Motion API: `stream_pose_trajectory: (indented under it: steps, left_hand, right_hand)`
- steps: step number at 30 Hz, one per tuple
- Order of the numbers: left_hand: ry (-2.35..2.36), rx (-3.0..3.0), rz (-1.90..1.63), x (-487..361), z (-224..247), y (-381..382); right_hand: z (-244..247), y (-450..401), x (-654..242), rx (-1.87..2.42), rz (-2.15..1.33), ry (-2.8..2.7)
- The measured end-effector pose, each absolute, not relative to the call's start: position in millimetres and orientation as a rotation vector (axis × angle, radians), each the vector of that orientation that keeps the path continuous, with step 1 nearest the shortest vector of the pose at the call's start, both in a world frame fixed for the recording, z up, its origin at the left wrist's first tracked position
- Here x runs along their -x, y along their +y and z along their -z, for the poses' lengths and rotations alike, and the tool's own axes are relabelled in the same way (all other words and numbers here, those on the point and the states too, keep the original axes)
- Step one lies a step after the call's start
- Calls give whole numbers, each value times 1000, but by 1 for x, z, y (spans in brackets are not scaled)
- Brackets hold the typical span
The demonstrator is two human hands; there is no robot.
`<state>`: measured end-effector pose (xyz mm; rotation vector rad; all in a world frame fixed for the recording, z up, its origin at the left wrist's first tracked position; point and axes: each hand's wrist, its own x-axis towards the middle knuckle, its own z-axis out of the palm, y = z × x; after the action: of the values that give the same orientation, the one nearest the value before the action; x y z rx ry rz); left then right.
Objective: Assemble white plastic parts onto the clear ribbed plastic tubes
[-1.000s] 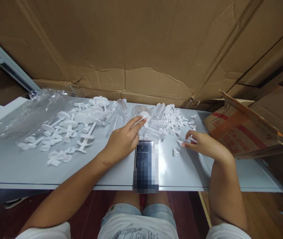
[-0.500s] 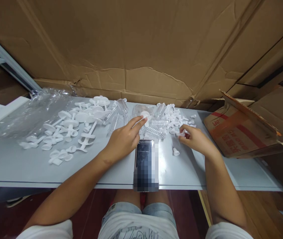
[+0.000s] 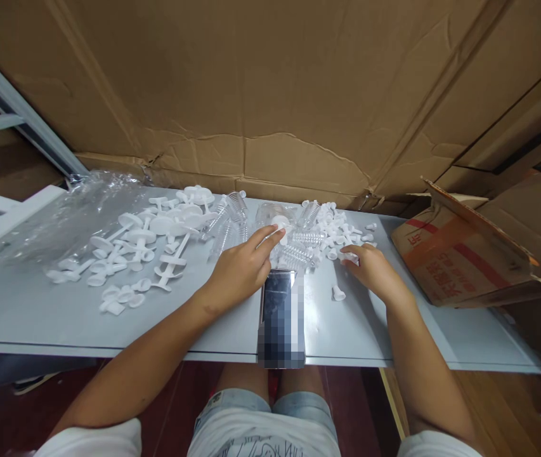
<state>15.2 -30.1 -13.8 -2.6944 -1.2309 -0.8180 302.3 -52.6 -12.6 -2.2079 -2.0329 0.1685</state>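
My left hand [image 3: 244, 263] is above the middle of the grey table, fingers stretched toward a white round piece [image 3: 280, 222] among clear ribbed plastic pieces [image 3: 299, 254]; its thumb side is partly hidden. My right hand [image 3: 370, 266] is at the near edge of a pile of small white pieces [image 3: 334, 225], its fingers curled around a small clear or white piece [image 3: 350, 256]. One small white piece [image 3: 338, 292] lies apart, left of and nearer than my right hand. Below my left fingertips lies a phone [image 3: 280, 311] with a dark screen.
Larger white disc-and-stem parts [image 3: 165, 225] spread over the left half of the grey table [image 3: 203, 336]. Clear plastic film [image 3: 94, 216] lies at the far left. An open cardboard box [image 3: 460, 254] stands at the right, and tall cardboard [image 3: 251, 76] rises behind.
The view has shifted slightly. My right hand's fingers have turned a little at the pile edge, and a red spot between them no longer shows. My left hand has hardly moved.
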Motion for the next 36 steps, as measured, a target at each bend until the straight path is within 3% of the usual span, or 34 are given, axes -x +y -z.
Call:
stream_pose_trajectory:
  steps: [9, 23, 36]
  left_hand:
    - [-1230, 2691, 829, -15, 13, -31]
    - [-1247, 2722, 834, -15, 12, -31]
    - [-1251, 2751, 845, -14, 13, -31]
  right_hand:
    - [14, -52, -291, 2415, -106, -2002]
    - [17, -50, -282, 2279, 8, -2082]
    - [-17, -69, -295, 1443, -520, -2156]
